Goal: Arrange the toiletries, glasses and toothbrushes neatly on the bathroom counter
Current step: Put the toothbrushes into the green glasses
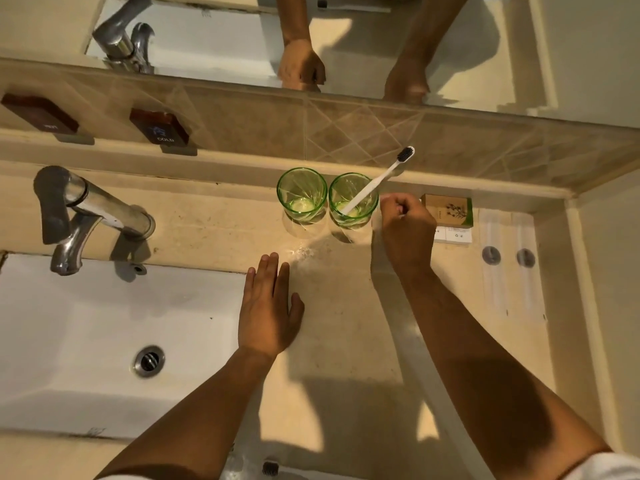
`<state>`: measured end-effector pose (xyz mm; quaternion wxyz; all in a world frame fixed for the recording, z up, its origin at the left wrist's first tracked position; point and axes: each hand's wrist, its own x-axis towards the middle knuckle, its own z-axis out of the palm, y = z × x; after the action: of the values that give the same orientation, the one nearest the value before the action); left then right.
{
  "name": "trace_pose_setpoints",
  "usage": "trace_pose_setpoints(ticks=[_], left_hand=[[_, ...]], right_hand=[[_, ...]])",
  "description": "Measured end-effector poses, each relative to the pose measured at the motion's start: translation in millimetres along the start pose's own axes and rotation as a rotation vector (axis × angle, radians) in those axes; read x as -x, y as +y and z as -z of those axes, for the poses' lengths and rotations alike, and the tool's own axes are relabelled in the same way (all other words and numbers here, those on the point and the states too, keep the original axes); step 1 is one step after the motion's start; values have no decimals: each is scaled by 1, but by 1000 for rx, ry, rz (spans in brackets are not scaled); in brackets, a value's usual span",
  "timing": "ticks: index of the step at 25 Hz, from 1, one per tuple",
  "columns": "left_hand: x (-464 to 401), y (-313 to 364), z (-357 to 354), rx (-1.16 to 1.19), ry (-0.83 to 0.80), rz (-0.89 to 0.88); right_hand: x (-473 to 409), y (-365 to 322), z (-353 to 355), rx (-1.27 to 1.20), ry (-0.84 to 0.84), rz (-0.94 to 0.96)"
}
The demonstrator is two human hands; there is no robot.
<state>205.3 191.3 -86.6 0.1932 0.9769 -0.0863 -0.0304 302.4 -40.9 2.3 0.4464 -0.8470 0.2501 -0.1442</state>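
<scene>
A beige stone bench point(346, 323) runs along a tiled backsplash with a mirror point(346, 39) above it, the mirror showing both hands from the far side. To the left a white sink point(86, 334) is set into the bench, with a round metal drain point(149, 360) and a chrome faucet point(83, 209) standing at its back edge. Two dark brown blocks point(159, 128) sit on the ledge behind the faucet; the nearer one reads COLD. The left hand point(268, 313) lies flat and open, palm down, fingers together, on the bench just right of the sink rim, holding nothing. The right hand point(407, 226) is curled into a closed grip just beside the right glass; whether it holds anything cannot be told. Against the back ledge stand two green glasses, upright and close side by side: the left glass point(302, 195) is empty, and the right glass point(353, 199) holds a white toothbrush point(377, 181) that leans to the right, its dark bristles up near the tiles. Right of the hand a small tan and green box point(450, 207) lies near the ledge, with a small white box point(457, 235) in front of it. At the bottom edge the dark bristles of a second toothbrush point(270, 468) show.
</scene>
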Motion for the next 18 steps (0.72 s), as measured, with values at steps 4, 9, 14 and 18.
trace_pose_setpoints(ticks=[4, 9, 14, 18], left_hand=[[1, 4, 4, -33, -13, 7], [12, 7, 5, -72, 66, -140], [7, 3, 2, 38, 65, -123], [5, 3, 5, 50, 59, -126]], right_hand=[[105, 20, 30, 146, -293, -96], [248, 62, 57, 495, -1168, 181], [289, 58, 58, 658, -1203, 338], [298, 62, 54, 705, -1145, 425]])
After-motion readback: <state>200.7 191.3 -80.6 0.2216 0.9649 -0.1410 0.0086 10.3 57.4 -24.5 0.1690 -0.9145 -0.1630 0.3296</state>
